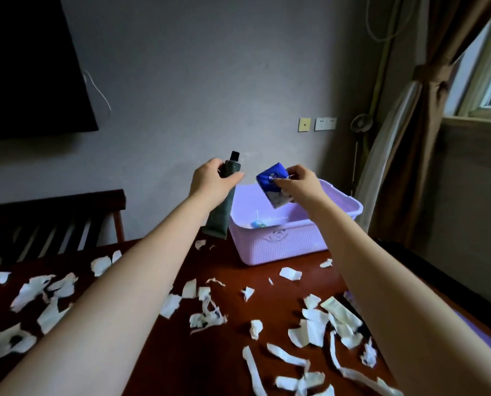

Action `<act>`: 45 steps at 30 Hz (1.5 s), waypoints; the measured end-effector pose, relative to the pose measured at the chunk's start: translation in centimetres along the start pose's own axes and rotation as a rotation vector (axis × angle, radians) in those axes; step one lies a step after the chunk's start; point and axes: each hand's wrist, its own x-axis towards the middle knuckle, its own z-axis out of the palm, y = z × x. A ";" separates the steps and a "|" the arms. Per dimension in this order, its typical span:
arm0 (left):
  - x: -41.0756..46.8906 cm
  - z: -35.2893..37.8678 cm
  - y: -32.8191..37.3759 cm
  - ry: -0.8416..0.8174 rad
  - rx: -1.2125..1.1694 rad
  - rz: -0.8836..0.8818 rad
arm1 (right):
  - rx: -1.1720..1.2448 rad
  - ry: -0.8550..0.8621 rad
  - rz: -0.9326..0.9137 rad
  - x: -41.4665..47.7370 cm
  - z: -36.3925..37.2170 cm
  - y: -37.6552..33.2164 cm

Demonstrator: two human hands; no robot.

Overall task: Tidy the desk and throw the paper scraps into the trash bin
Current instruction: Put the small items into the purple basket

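Observation:
My left hand (210,181) grips a dark green tube (223,208) with a black cap, held upright just left of the lilac plastic basket (284,247). My right hand (301,182) pinches a blue and white tissue pack (275,185) in the air over the basket's open top. Several white torn paper scraps (310,328) lie scattered across the dark red-brown desk (233,355) on both sides of my arms. No trash bin is visible.
A dark wooden chair (55,221) stands behind the desk on the left. A black screen (30,67) hangs on the wall. A curtain (416,144) and window are at the right. Small items lie inside the basket. A lilac object (484,338) shows at the right edge.

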 end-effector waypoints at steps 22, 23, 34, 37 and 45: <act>6.0 9.8 -5.3 0.053 -0.451 -0.261 | -1.093 -0.699 0.363 10.3 4.9 7.3; 6.0 9.9 -5.3 0.047 -0.456 -0.260 | -1.106 -0.736 0.360 10.2 4.8 7.3; 5.8 9.6 -5.4 0.145 -0.413 -0.283 | -0.013 -0.560 0.054 11.0 3.6 5.3; 5.8 9.7 -5.3 0.112 -0.383 -0.261 | -0.182 -0.705 -0.016 10.2 4.9 5.5; 5.4 9.7 -4.9 0.044 -0.253 -0.192 | -0.433 -0.547 -0.018 11.8 3.9 6.5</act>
